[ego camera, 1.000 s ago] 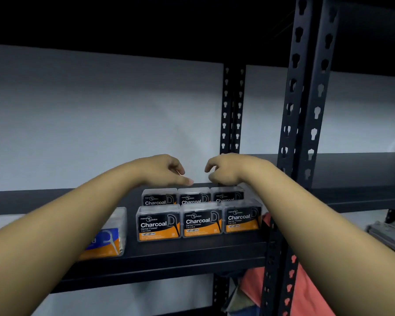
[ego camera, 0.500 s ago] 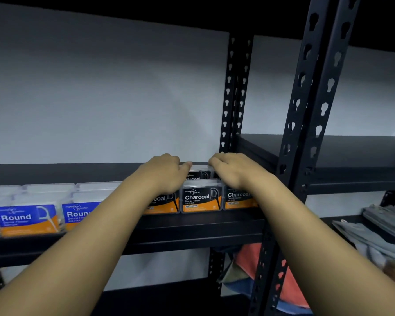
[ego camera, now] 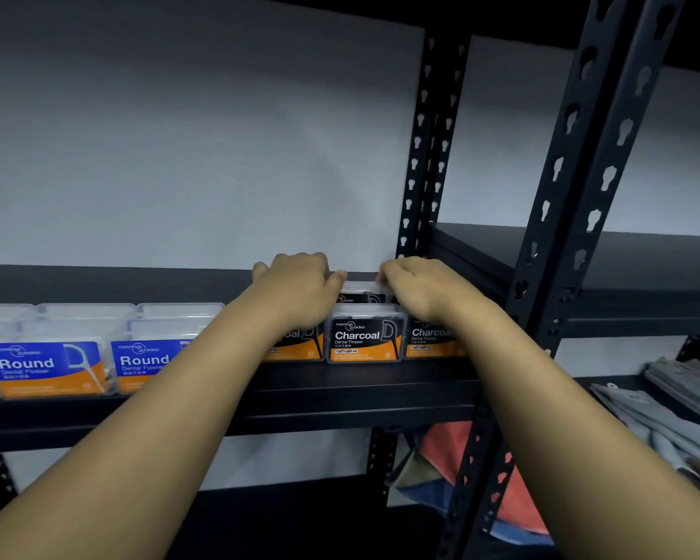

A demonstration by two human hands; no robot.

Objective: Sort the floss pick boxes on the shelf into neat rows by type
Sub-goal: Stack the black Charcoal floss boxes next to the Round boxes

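Here my left hand (ego camera: 296,289) and right hand (ego camera: 419,286) rest with curled fingers on the back row of Charcoal boxes (ego camera: 362,295), flanking its middle box; whether they actually grip, I cannot tell. The front Charcoal row (ego camera: 364,337) sits just below on the shelf (ego camera: 340,398), Round boxes (ego camera: 45,365) to its left.

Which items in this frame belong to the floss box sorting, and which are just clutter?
Part of the job:
- black-and-orange Charcoal floss boxes
- blue-and-orange Round floss boxes
- black metal shelf
- left hand and right hand, both on the Charcoal boxes

Lying about:
- folded grey cloths
- red and blue fabric beneath the shelf
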